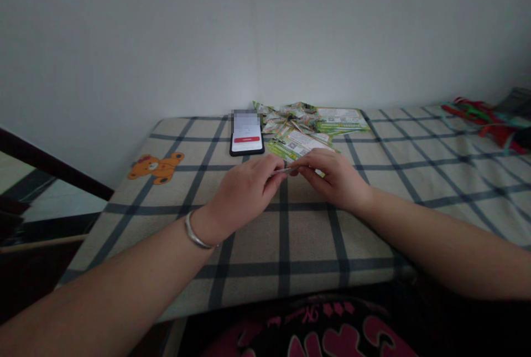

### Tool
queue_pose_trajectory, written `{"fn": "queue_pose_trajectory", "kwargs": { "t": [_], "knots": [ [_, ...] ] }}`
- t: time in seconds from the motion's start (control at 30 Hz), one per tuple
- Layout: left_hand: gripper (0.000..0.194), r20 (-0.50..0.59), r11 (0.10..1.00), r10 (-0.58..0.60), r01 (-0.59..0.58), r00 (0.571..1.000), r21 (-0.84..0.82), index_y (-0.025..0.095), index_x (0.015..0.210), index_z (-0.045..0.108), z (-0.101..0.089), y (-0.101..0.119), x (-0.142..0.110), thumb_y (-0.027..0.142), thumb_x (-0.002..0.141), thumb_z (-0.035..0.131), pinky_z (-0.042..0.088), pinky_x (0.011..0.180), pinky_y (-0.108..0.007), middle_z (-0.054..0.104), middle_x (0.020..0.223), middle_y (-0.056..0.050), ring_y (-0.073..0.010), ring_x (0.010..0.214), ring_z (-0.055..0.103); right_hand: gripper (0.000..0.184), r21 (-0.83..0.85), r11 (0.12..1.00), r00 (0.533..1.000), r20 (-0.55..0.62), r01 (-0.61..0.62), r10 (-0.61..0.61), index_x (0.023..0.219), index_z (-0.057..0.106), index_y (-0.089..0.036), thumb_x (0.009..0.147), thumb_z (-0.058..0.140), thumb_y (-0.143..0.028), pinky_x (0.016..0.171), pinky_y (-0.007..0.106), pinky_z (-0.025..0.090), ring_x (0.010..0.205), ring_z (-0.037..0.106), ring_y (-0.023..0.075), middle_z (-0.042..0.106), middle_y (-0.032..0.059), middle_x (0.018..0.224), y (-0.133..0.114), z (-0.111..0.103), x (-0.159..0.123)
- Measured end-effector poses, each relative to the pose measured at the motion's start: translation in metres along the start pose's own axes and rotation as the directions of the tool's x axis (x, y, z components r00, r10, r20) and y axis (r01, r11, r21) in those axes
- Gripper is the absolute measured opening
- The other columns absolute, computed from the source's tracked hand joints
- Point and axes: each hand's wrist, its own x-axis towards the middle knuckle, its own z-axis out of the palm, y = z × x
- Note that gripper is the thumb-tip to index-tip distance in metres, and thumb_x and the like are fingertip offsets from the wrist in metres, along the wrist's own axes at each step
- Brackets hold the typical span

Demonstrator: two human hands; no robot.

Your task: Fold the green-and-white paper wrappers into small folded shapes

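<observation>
Over the middle of the table, my left hand (249,185) and my right hand (332,174) meet, each pinching a thin flat piece of paper (284,170). Seen nearly edge-on, it shows only as a pale strip between the fingertips; its print and most of its surface are hidden. Just beyond my hands lies a printed green-and-white leaflet (296,143). Behind it are several crumpled or folded paper shapes (296,116) with the same colouring. More flat leaflets (343,118) are stacked to their right.
A phone (248,138) with a lit screen lies left of the papers. An orange bear cutout (156,168) rests on the checked tablecloth (257,241) at left. Red and green tangled items (489,122) sit at the far right. A wall (249,30) borders the table's back.
</observation>
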Motion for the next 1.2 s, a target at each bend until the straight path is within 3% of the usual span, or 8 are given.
{"fn": "queue_pose_trajectory", "kwargs": {
  "t": [0.2,0.33,0.5,0.67,0.73,0.83,1.0,1.2],
  "knots": [
    [0.005,0.000,0.999,-0.032,0.032,0.999,-0.030,0.018,0.095,0.054,-0.0013,0.0009,-0.0015,0.023,0.094,0.054,0.039,0.056,-0.024,0.063,0.077,0.001,-0.0132,0.065,0.060,0.018,-0.004,1.000,1.000,-0.026,0.013,-0.013,0.099,0.068,-0.017,0.091,0.053,-0.017,0.073,0.031,0.050,0.081,0.066,0.0164,0.073,0.0049,0.086,0.0017,0.0020,-0.0007],
    [0.004,0.040,0.967,-0.135,0.141,0.990,-0.211,0.020,0.096,0.051,0.0002,0.0009,-0.0013,0.023,0.093,0.053,0.044,0.056,-0.022,0.062,0.075,0.003,-0.0113,0.064,0.062,0.017,0.046,0.998,0.987,-0.153,-0.043,0.049,0.105,0.062,-0.018,0.088,0.060,-0.020,0.063,0.025,0.049,0.069,0.063,0.0116,0.069,0.0010,0.082,0.0035,0.0059,-0.0026],
    [0.005,0.152,0.767,-0.222,0.269,0.963,-0.582,0.021,0.094,0.047,0.0030,0.0013,0.0003,0.024,0.094,0.051,0.051,0.053,-0.019,0.065,0.080,0.003,-0.0089,0.060,0.065,0.007,-0.074,0.997,0.974,-0.221,0.035,-0.051,0.093,0.061,-0.021,0.087,0.062,-0.018,0.061,0.023,0.047,0.068,0.062,0.0097,0.068,-0.0018,0.080,0.0017,0.0038,-0.0039],
    [0.009,0.274,0.584,-0.223,0.353,0.936,-0.731,0.023,0.097,0.042,0.0040,0.0035,-0.0014,0.028,0.096,0.048,0.053,0.050,-0.020,0.070,0.073,0.003,-0.0101,0.056,0.066,0.010,-0.155,0.985,0.978,-0.181,0.078,-0.106,0.097,0.065,-0.022,0.090,0.058,-0.019,0.066,0.026,0.050,0.076,0.067,0.0128,0.071,-0.0002,0.084,-0.0019,-0.0017,-0.0042],
    [0.009,0.269,0.620,-0.220,0.347,0.938,-0.704,0.023,0.098,0.041,0.0034,0.0037,-0.0022,0.029,0.097,0.047,0.053,0.050,-0.019,0.070,0.073,0.004,-0.0096,0.054,0.066,0.011,-0.146,0.985,0.978,-0.174,0.088,-0.113,0.098,0.065,-0.022,0.090,0.059,-0.018,0.069,0.027,0.052,0.080,0.067,0.0138,0.072,0.0010,0.087,-0.0019,-0.0022,-0.0036],
    [0.007,0.222,0.761,-0.195,0.290,0.955,-0.580,0.023,0.099,0.043,0.0018,0.0031,-0.0027,0.027,0.097,0.047,0.050,0.050,-0.017,0.071,0.073,0.005,-0.0081,0.053,0.066,0.013,-0.123,0.983,0.973,-0.173,0.133,-0.153,0.099,0.065,-0.022,0.089,0.060,-0.016,0.075,0.029,0.053,0.090,0.067,0.0154,0.071,0.0031,0.097,-0.0008,-0.0019,-0.0018],
    [0.005,0.071,0.951,-0.065,0.083,0.995,-0.296,0.021,0.102,0.047,-0.0006,0.0020,-0.0025,0.021,0.097,0.046,0.046,0.050,-0.018,0.071,0.075,0.003,-0.0094,0.056,0.067,0.014,-0.138,0.974,0.960,-0.193,0.179,-0.204,0.098,0.065,-0.024,0.087,0.064,-0.015,0.081,0.031,0.054,0.095,0.066,0.0165,0.070,0.0033,0.100,0.0008,-0.0019,0.0000],
    [0.008,-0.026,0.989,0.144,-0.143,0.989,0.042,0.018,0.097,0.053,-0.0010,0.0009,-0.0035,0.023,0.097,0.046,0.041,0.050,-0.024,0.070,0.069,0.001,-0.0140,0.056,0.065,0.011,-0.142,0.973,0.961,-0.187,0.180,-0.205,0.092,0.066,-0.023,0.085,0.066,-0.015,0.081,0.032,0.053,0.092,0.066,0.0166,0.069,0.0034,0.099,-0.0001,-0.0034,-0.0017]
  ]
}}
